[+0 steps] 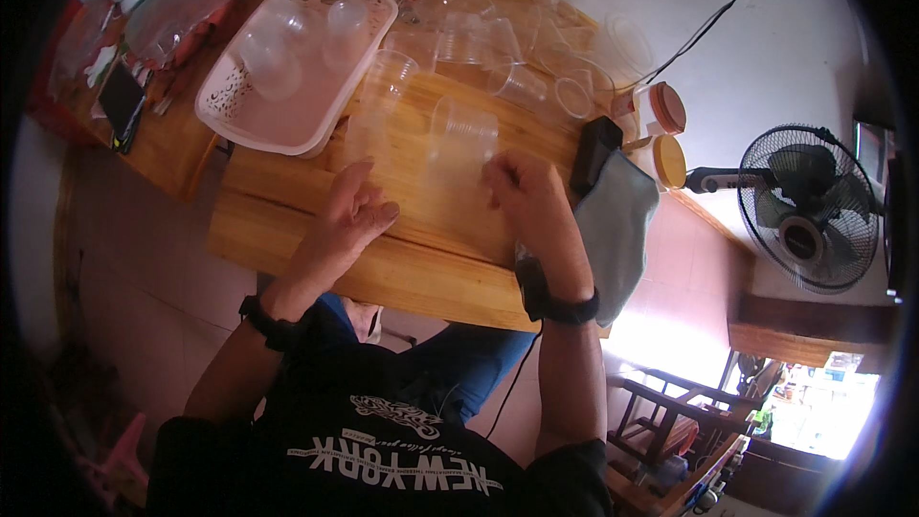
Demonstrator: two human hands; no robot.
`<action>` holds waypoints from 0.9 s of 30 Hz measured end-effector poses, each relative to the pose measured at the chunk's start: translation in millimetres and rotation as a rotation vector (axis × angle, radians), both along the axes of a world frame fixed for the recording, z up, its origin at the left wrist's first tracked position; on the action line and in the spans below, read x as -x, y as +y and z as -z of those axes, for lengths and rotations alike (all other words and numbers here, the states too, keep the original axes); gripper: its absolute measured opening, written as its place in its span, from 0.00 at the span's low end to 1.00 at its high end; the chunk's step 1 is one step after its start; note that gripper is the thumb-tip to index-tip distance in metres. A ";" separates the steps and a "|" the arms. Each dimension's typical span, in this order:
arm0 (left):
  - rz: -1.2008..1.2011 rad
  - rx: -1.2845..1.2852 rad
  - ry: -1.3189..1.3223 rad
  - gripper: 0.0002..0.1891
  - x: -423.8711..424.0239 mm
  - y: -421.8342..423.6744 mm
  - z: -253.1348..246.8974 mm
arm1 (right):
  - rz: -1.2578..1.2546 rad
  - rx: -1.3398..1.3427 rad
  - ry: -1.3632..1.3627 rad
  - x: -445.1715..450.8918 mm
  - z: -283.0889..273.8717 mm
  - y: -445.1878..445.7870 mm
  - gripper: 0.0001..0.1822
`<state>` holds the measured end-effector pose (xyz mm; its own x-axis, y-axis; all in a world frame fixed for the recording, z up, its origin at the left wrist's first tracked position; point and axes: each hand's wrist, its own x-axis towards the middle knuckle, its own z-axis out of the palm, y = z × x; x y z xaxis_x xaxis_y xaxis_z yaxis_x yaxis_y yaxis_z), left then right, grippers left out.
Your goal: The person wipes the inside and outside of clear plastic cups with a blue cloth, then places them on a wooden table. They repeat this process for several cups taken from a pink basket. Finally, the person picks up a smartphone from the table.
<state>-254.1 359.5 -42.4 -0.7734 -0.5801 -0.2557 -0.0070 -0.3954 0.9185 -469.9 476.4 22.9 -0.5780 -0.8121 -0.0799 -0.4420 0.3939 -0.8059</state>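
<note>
My left hand (352,212) is over the wooden table, thumb and fingers apart, with nothing visible in it. A blurred clear plastic cup (388,82) stands just beyond its fingertips. My right hand (533,194) is held with loosely curled fingers beside a clear plastic cup (463,129), possibly several nested together. Its fingertips are close to the cup's near right side; whether they touch is unclear. Farther back lie several more clear plastic cups (459,39), some on their sides. Several frosted plastic cups (273,61) rest inside a pink plastic basket (287,122) at the left.
A grey cloth (617,230) hangs over the table's right edge beside a black box-shaped object (597,147). Two lidded jars (660,161) stand there, near an electric fan (808,208). At the left are a phone (122,97) and plastic bags (194,14).
</note>
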 end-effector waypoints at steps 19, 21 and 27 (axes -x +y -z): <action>0.111 -0.168 0.121 0.26 -5.8 0.9 -50.6 | -0.216 0.043 -0.211 -58.1 -47.9 12.5 0.06; 0.137 -0.165 0.119 0.26 -9.2 -1.0 -47.6 | -0.092 -0.024 -0.369 -60.6 -52.1 12.1 0.06; 0.132 -0.146 0.127 0.26 -12.2 3.1 -45.3 | -0.229 -0.034 -0.325 -58.9 -53.6 14.3 0.07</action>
